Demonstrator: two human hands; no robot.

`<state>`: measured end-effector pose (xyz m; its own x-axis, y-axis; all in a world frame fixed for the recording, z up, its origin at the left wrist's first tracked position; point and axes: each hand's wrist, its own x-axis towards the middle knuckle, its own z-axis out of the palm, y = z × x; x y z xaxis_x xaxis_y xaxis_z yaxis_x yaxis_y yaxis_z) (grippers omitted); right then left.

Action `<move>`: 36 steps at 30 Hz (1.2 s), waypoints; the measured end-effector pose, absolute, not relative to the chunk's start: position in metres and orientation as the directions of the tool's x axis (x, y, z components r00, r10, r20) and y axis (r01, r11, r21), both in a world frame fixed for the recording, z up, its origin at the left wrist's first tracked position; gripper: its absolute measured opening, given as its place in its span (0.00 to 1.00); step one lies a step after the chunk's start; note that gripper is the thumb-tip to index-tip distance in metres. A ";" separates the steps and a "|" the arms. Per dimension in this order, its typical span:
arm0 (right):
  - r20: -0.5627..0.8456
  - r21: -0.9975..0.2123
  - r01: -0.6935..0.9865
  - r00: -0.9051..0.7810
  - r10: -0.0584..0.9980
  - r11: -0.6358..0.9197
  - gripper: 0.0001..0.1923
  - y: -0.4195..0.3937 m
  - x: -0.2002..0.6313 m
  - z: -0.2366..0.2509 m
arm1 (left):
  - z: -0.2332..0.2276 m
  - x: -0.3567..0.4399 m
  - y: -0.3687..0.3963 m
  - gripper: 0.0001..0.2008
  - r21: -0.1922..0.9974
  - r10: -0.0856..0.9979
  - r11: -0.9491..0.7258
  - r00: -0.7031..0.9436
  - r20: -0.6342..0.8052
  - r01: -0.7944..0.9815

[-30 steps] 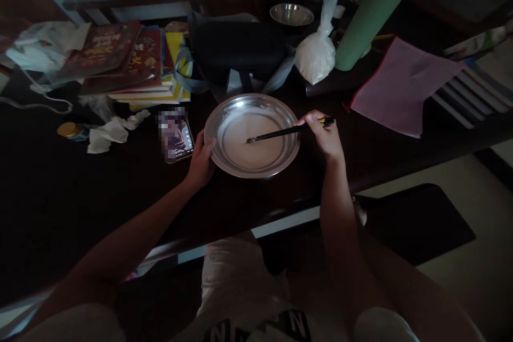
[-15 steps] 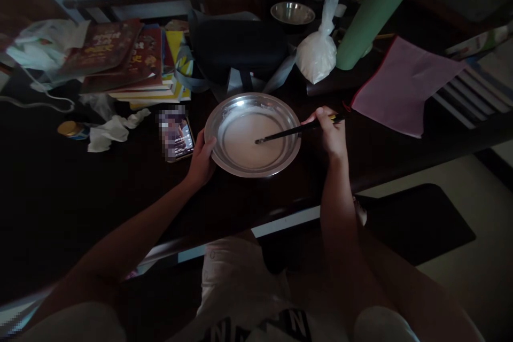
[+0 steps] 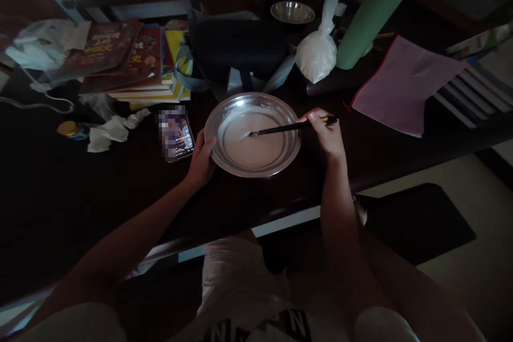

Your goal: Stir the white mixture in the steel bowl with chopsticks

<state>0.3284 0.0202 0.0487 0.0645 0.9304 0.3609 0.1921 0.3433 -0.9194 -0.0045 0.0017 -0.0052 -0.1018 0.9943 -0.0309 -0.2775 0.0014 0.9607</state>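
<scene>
Lying left of the bowl, a phone (image 3: 177,134) sits on the dark table (image 3: 60,197). Left hand (image 3: 201,160) grips the rim of the steel bowl (image 3: 228,160), which holds white liquid. Right hand (image 3: 325,136) pinches black chopsticks (image 3: 280,129), tips in the liquid. Pink cloth (image 3: 401,85) far right.

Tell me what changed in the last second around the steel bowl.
The black chopsticks in the right hand swung through the white liquid: tips went from bowl centre, right, and now sit left and farther back. The right hand shifted slightly with them, grip unchanged. The left hand remains on the rim of the round steel bowl, which hasn't moved; neither has the phone beside it.
</scene>
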 end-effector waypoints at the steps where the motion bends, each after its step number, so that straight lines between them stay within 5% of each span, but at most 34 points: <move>1: 0.367 -0.918 0.198 0.102 0.925 0.343 0.28 0.020 0.329 0.049 | -0.005 -0.005 0.001 0.26 0.960 0.994 0.002 -0.103 -0.032 -0.280; 36: 0.307 -0.941 0.170 0.074 0.949 0.292 0.28 0.019 0.327 0.049 | -0.004 -0.004 0.001 0.25 0.962 0.995 0.003 -0.099 -0.031 -0.272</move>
<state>0.3272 0.0193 0.0494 0.0738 0.9488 0.3071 0.1695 0.2915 -0.9414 -0.0037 0.0011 -0.0035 -0.0988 0.9946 -0.0312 -0.2716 0.0032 0.9624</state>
